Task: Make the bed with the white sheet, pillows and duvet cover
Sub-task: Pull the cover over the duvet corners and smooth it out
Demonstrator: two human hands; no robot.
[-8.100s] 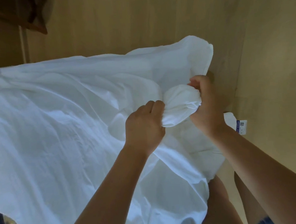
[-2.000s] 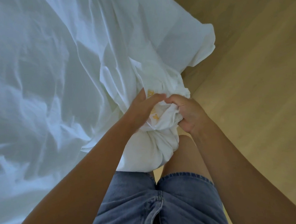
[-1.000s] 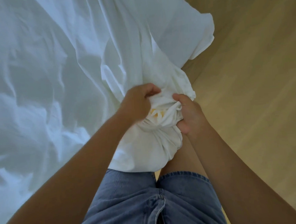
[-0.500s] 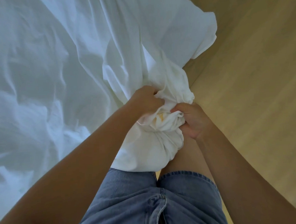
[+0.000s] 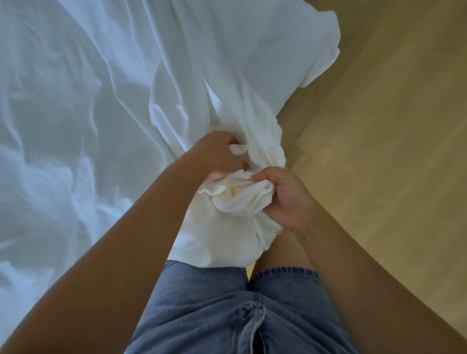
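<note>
Floor: wood floor, right of bed.
Sheet: white sheet spread over bed; corner bunch above denim shorts.
Left hand: left hand clenched in sheet folds, pushed deeper than half a second ago.
Right hand: right hand gripping bunch from the right, shifted slightly lower.

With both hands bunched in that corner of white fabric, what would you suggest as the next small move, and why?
Probably pull the gathered outer layer down over the corner with the left hand while the right hand keeps its pinch. The white fabric is still wadded between the hands, with a yellow-marked inner layer showing, so the corner looks not yet seated; the rest lies spread over the bed.
</note>
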